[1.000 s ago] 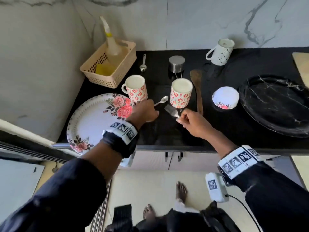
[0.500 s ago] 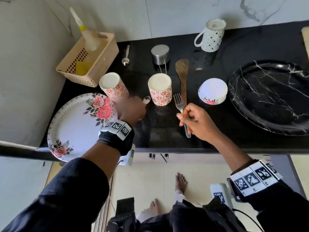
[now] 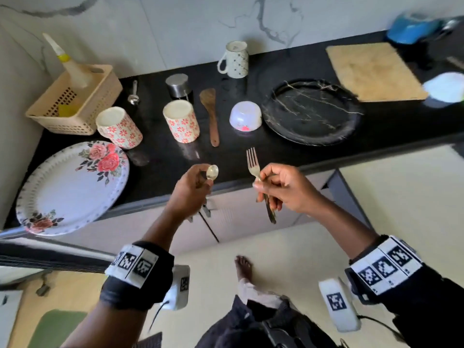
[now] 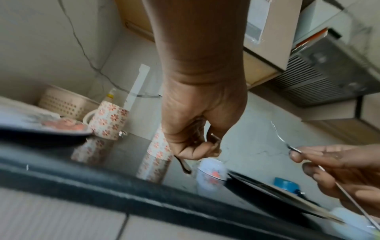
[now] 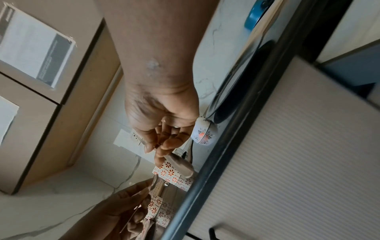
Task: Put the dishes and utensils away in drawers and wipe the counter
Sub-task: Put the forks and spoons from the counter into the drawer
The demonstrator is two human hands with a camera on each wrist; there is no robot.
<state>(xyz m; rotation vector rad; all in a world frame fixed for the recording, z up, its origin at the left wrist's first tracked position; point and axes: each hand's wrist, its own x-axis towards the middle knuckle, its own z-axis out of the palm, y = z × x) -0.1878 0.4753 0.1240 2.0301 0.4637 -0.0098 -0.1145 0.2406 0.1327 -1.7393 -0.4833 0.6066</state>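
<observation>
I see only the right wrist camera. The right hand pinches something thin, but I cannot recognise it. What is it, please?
Observer: In the head view, the right hand holds a fork by its handle, with the tines pointing away from the person.
Operator: And the other hand, low in my picture?
Observer: The left hand grips a spoon, whose bowl sticks out above the fingers.
Operator: Are any utensils left on the counter?
Observer: Yes, a wooden spatula lies between the floral cup and the upturned bowl.
</observation>
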